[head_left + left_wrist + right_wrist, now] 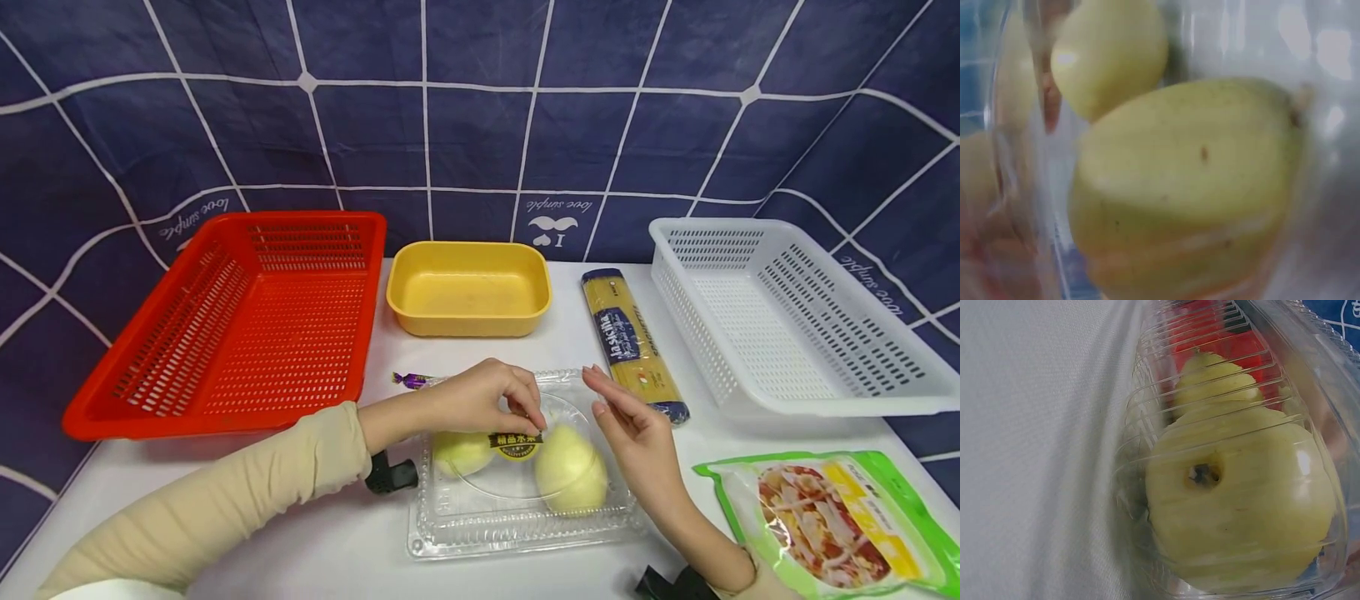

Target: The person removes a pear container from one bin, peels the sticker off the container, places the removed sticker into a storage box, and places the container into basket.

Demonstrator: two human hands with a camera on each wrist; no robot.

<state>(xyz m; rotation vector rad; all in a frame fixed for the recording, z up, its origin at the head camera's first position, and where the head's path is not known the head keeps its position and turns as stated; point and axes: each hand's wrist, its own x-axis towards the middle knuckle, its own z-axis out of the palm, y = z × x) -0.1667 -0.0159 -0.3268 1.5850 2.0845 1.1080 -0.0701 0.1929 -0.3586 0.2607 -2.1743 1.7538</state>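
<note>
A clear plastic clamshell box (465,533) stands on the white table with two pale yellow-green pears (572,471) inside and a black-and-gold label (517,446) on its lid. My left hand (487,396) is over the lid, fingers bent down and partly covering the label; whether they pinch anything is hidden. Along the box's right side, my right hand (637,433) has its fingers straight, near or touching the lid's far right corner. Through the plastic, the left wrist view has a large pear (1191,169) close up. The right wrist view faces another pear's blossom end (1241,506).
A red basket (367,333) is on the left, a yellow tub (468,325) behind the box. To the right are a spaghetti pack (633,342), a white basket (705,350) and a green-edged food bag (832,521). A purple-wrapped candy (411,380) lies behind the box.
</note>
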